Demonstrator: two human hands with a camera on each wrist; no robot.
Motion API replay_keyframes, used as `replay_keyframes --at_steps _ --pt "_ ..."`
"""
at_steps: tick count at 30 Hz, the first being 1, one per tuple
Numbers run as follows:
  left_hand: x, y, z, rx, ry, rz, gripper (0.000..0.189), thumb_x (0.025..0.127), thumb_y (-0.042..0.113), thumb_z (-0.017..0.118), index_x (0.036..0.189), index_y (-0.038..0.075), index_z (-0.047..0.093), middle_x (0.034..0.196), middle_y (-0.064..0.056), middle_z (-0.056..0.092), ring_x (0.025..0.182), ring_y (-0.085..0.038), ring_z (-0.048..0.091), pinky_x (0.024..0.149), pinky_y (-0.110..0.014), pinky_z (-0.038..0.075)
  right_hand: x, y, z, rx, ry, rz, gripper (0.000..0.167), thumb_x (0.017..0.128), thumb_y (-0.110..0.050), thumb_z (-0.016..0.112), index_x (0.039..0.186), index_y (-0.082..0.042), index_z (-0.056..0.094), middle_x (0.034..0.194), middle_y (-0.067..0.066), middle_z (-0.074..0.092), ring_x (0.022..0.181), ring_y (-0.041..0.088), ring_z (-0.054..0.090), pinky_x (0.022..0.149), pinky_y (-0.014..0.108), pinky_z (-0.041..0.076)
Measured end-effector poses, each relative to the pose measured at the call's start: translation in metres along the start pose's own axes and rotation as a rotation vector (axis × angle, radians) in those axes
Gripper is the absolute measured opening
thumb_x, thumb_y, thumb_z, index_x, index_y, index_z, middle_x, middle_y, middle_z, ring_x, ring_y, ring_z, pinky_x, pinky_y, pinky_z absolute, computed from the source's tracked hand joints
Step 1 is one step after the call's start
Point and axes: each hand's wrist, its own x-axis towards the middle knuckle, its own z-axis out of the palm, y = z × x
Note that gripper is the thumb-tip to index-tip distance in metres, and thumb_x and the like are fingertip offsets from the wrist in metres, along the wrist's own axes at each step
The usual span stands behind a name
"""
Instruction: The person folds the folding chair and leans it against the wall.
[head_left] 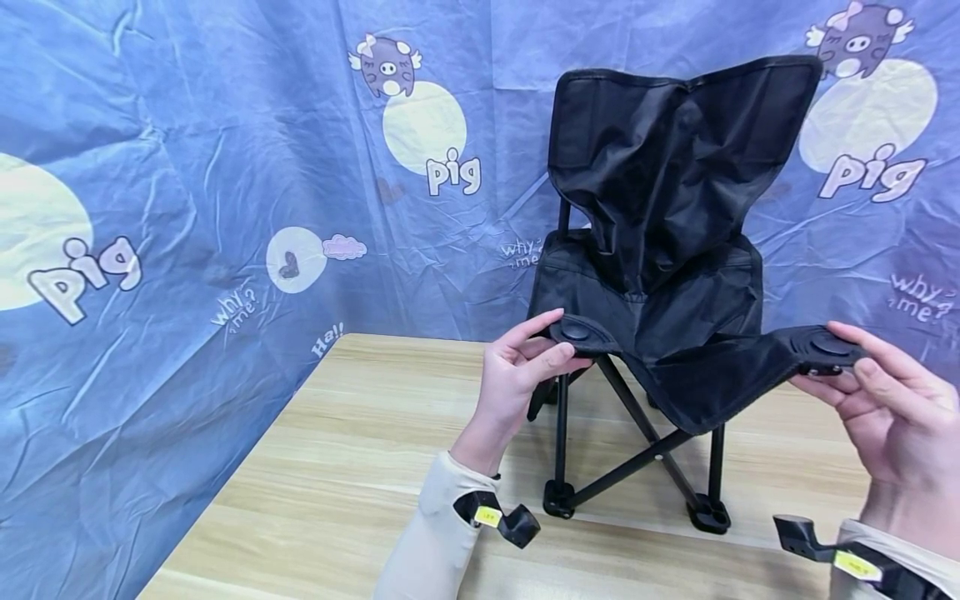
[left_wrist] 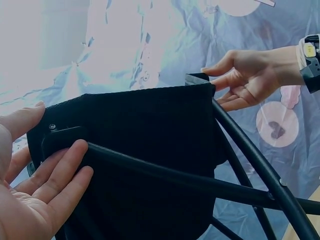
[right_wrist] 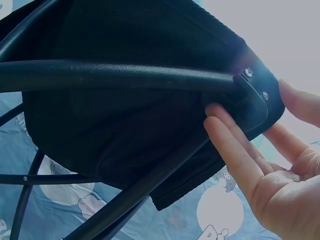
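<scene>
A black folding chair (head_left: 667, 158) stands on the table with its fabric seat spread and its backrest raised. My left hand (head_left: 513, 371) pinches the seat's front left corner between thumb and fingers. At the front right corner, my right hand (head_left: 900, 408) grips the fabric edge the same way. From below, the left wrist view shows the dark seat underside (left_wrist: 145, 125) and a plastic corner bracket (left_wrist: 65, 137) beside the left fingers. The right wrist view shows a screwed corner bracket (right_wrist: 252, 107) next to the right fingers. Crossed black legs (head_left: 656, 454) stand under the seat.
The light wooden table (head_left: 337, 467) extends to the left of the chair. Behind it hangs a blue curtain (head_left: 225, 150) printed with pigs and lettering. A black wrist mount sits on each forearm.
</scene>
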Motion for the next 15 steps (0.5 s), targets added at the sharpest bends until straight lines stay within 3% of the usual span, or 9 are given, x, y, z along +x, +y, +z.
replay_keyframes --at_steps 15 --pt "0.0029 0.0029 0.0047 0.019 0.016 -0.005 0.05 0.085 -0.011 0.063 0.132 -0.02 0.047 0.091 -0.003 0.075 0.078 -0.021 0.074 0.086 -0.045 0.057 0.0038 0.0016 0.0027 0.007 0.031 0.02 0.049 0.094 0.015 0.004 0.129 0.033 0.033 0.119 0.048 0.052 0.103 0.057 0.06 0.09 0.06 0.051"
